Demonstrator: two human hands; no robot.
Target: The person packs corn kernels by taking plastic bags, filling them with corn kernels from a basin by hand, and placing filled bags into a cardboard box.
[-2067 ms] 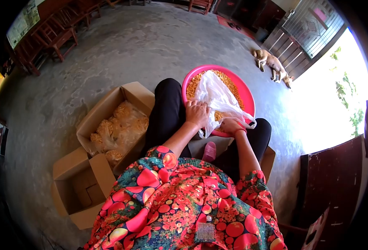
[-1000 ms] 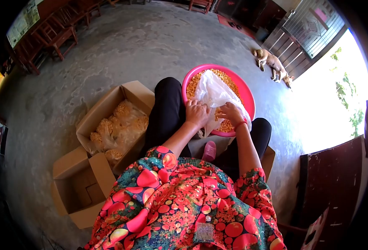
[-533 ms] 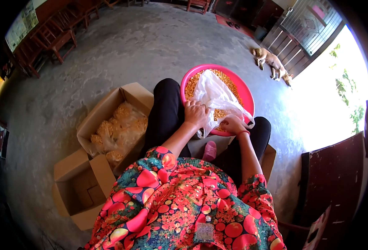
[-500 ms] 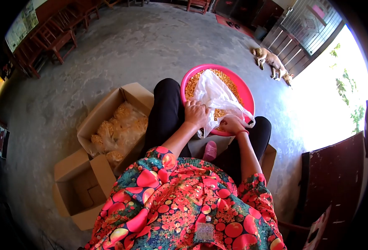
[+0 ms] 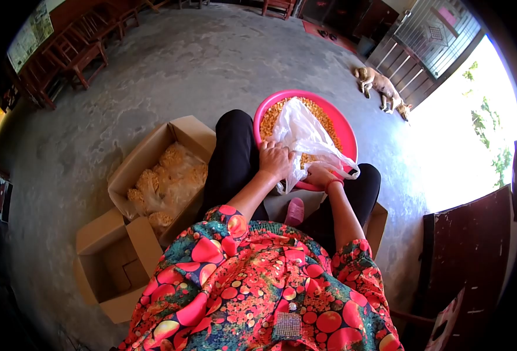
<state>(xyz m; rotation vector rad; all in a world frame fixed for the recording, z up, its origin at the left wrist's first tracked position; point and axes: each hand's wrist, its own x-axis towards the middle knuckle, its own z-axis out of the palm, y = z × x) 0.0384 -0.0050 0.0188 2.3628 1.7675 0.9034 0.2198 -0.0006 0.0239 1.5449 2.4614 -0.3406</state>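
A pink basin (image 5: 347, 137) full of yellow corn kernels (image 5: 323, 117) sits between my knees. Over the kernels lies a thin white plastic bag (image 5: 296, 126), its mouth turned toward me. My left hand (image 5: 276, 159) is closed on the bag's left edge at the basin's near side. At the bag's mouth, under its right edge, is my right hand (image 5: 319, 174), with a red band at the wrist. Plastic covers the right fingers, so whether they hold kernels is hidden.
Left of my legs stands a cardboard box (image 5: 135, 153) with clear bags of yellowish pieces (image 5: 168, 175). A second open box (image 5: 115, 266) is nearer me. A dog (image 5: 384, 89) lies on the floor by the doorway. Wooden chairs (image 5: 77, 55) line the far left wall.
My right hand has shifted a little left, deeper under the bag's edge, and its fingers are now covered. My left hand and the basin look almost unmoved.
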